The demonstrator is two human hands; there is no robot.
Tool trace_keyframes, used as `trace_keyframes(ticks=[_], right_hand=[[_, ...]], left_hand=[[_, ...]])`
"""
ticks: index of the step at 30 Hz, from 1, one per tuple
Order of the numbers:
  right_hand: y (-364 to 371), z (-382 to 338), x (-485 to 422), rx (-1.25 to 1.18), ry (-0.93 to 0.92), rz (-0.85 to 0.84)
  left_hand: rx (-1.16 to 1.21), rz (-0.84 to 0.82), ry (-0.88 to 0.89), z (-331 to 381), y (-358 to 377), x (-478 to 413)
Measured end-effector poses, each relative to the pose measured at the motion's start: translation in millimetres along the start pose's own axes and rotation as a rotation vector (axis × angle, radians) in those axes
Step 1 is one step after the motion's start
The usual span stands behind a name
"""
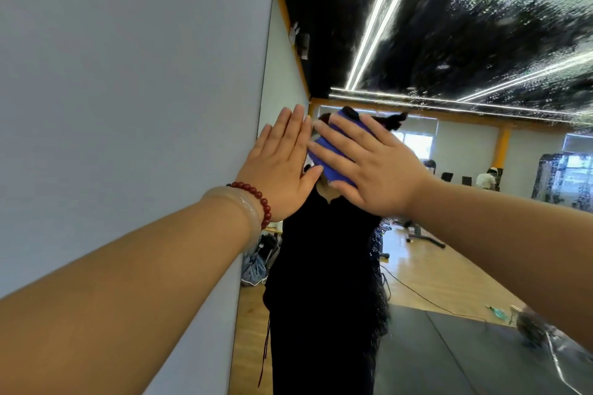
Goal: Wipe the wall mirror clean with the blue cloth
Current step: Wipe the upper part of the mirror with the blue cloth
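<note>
The wall mirror (pixel 449 42) fills the right half of the head view, its upper part speckled with water droplets. My right hand (pixel 369 163) lies flat with straight, spread fingers, pressing the blue cloth (pixel 333 151) against the glass close to the mirror's left edge. My left hand (pixel 282 167) is flat too, fingers straight, resting at the mirror's left edge where it meets the plain wall (pixel 128 106). A red bead bracelet and a pale bangle sit on my left wrist. Most of the cloth is hidden under my right hand.
The mirror reflects a person in dark clothes, a wooden floor, dark mats, ceiling light strips and gym gear. The grey-white wall runs along the left side.
</note>
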State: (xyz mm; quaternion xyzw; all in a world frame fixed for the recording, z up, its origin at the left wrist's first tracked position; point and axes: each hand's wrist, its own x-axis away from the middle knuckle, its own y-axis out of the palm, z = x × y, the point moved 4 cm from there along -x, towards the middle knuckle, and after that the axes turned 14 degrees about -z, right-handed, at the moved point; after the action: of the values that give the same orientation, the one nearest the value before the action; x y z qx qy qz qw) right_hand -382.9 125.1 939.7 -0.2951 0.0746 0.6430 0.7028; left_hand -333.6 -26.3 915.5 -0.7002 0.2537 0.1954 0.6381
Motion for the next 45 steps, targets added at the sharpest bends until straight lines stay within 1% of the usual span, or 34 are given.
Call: trace_keyframes(ticks=[1,2,3,6,7,8,9,11,12,13,14,17,18,19,20,22,23,24,27,28,29,31,32,33,34,37,38,39,42,43,44,45], right_hand=[[0,7,0,0.036,-0.054,-0.016],[-3,18,-3,0.045,-0.028,-0.002],[-7,31,-7,0.02,0.069,0.029],[-16,54,-10,-0.138,0.494,0.065],[-16,47,-10,-0.155,0.558,0.075],[-14,34,-10,-0.151,0.538,0.068],[-12,19,-9,-0.133,0.432,0.053],[-4,1,-4,-0.066,0.154,0.012],[-4,4,-2,-0.032,0.08,0.002],[-5,13,-3,-0.014,0.075,0.014],[-8,25,-5,-0.032,0.147,0.04],[-15,59,-3,-0.182,0.564,0.095],[-14,60,-3,-0.199,0.626,0.096],[-15,54,-4,-0.184,0.596,0.104],[-15,45,-5,-0.149,0.473,0.092],[-10,34,-3,-0.02,0.108,0.003],[-9,42,-2,0.03,0.022,-0.021],[-11,55,-3,0.03,0.054,-0.023],[-18,91,-2,-0.136,0.48,0.057],[-18,85,-3,-0.129,0.514,0.065],[-17,73,-4,-0.104,0.449,0.062],[-10,44,-5,-0.031,0.14,0.006],[-8,40,-3,0.004,0.029,-0.032],[-9,45,-3,0.032,-0.009,-0.043],[-11,56,-6,0.036,0.042,-0.02],[-22,89,-10,-0.119,0.417,0.073],[-23,88,-11,-0.141,0.456,0.097],[-23,82,-12,-0.134,0.418,0.107],[-17,70,-9,-0.032,0.11,0.043],[-19,77,-9,-0.009,0.08,0.032],[-22,89,-12,-0.016,0.123,0.035],[-26,101,-16,-0.058,0.221,0.049]], left_hand=[[0.007,-0.002,0.002,-1,0,-1],[0.011,-0.001,0.004,-1,0,-1],[0.017,0.001,0.005,0,0,-1],[0.038,0.013,-0.031,5,3,-1],[0.041,0.027,-0.049,6,4,-1],[0.041,0.043,-0.062,8,5,-1],[0.039,0.053,-0.07,8,5,-1],[0.034,0.06,-0.075,8,5,-2],[0.034,0.064,-0.072,8,5,-2],[0.036,0.073,-0.067,7,5,-3],[0.037,0.082,-0.059,7,5,-3],[0.03,0.092,-0.05,7,6,-4],[0.027,0.093,-0.054,7,6,-4],[0.026,0.095,-0.054,6,6,-4],[0.026,0.1,-0.053,6,6,-5],[0.02,0.112,-0.051,6,7,-5],[0.021,0.118,-0.053,6,8,-6],[0.027,0.121,-0.055,5,8,-7],[0.026,0.144,-0.056,6,11,-7],[0.016,0.165,-0.064,5,12,-7],[0.008,0.188,-0.07,6,11,-6],[0.002,0.217,-0.078,10,9,-3],[0.007,0.233,-0.081,12,5,-2],[0.01,0.254,-0.081,15,0,-3],[0.008,0.274,-0.082,16,-7,-5],[0.01,0.308,-0.072,18,-29,-21],[0.016,0.302,-0.063,18,-37,-29],[0.019,0.292,-0.056,19,-45,-37],[0.032,0.269,-0.045,23,-58,-57],[0.04,0.26,-0.042,24,-59,-61],[0.039,0.256,-0.038,25,-58,-64],[0.029,0.26,-0.035,25,-57,-65]])
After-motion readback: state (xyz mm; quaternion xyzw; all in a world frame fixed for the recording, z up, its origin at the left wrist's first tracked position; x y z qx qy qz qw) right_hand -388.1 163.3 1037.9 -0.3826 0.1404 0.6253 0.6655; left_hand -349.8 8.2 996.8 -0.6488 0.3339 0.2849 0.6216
